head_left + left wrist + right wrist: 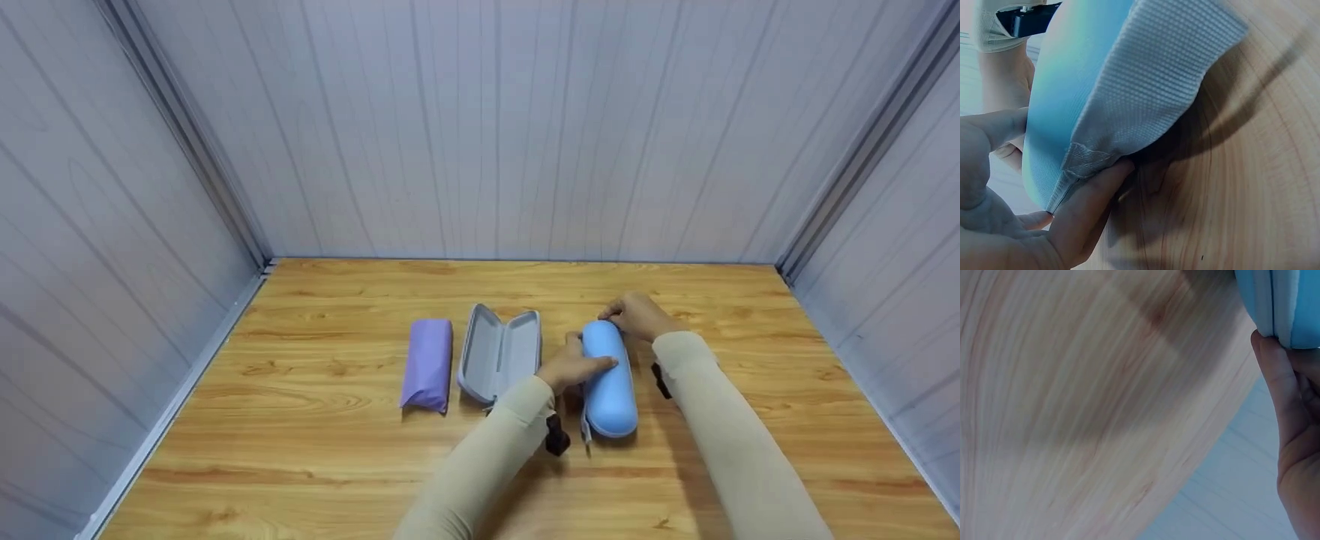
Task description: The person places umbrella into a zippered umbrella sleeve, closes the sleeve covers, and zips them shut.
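A light blue hard zip case point(610, 401) lies lengthwise on the table, its lid down and closed. My left hand point(571, 367) grips its left side, thumb across the top and fingers low along the seam. In the left wrist view, a grey woven strap point(1154, 73) sticks out from that side beside my fingertips. At the far end, my right hand point(640, 316) pinches at the zip seam, as the right wrist view shows from close by; the zipper pull itself is hidden by the fingers.
Left of the blue case, an open case with grey lining point(481, 352) lies spread on the table. Farther left is a purple soft pouch point(427, 361). Pale panel walls point(495, 135) enclose the wooden table point(315, 450) at the back and sides.
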Motion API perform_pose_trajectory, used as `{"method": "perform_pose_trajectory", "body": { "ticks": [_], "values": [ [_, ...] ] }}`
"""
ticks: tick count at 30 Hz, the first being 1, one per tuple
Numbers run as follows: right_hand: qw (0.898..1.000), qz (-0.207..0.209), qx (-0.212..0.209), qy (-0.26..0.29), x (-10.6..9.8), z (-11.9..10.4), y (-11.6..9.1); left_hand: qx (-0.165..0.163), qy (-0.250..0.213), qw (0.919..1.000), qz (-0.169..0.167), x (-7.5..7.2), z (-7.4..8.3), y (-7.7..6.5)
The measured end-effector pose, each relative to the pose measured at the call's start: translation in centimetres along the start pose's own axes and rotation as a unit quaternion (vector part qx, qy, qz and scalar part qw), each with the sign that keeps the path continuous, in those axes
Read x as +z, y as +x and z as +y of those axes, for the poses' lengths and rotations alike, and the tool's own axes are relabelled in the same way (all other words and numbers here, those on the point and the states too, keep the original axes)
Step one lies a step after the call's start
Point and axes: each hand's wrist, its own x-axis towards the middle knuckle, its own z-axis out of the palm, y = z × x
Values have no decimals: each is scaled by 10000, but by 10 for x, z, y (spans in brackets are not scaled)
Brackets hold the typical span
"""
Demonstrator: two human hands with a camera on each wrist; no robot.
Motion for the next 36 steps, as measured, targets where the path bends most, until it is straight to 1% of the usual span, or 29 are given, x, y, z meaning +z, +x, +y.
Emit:
{"method": "perform_pose_trajectory", "body": {
  "ticks": [2,6,13,21,28,31,36],
  "values": [
    [10000,20,34,74,0,1,-1,-19,25,10000,31,0,0,0],
    [9999,69,-36,132,0,4,-3,-36,51,10000,50,1,0,-1],
    [9993,216,-129,290,0,9,-7,48,-47,10000,15,0,0,-2],
    [9992,351,-184,-93,4,16,-10,16,69,10000,65,0,1,-3],
    [9989,431,-178,-107,9,19,-16,88,165,9998,46,0,1,-3],
    [9991,423,-34,54,10,21,-19,85,204,9997,74,0,0,-2],
    [9979,356,275,460,10,25,-24,63,130,9998,104,1,-1,-1]
  ]
}}
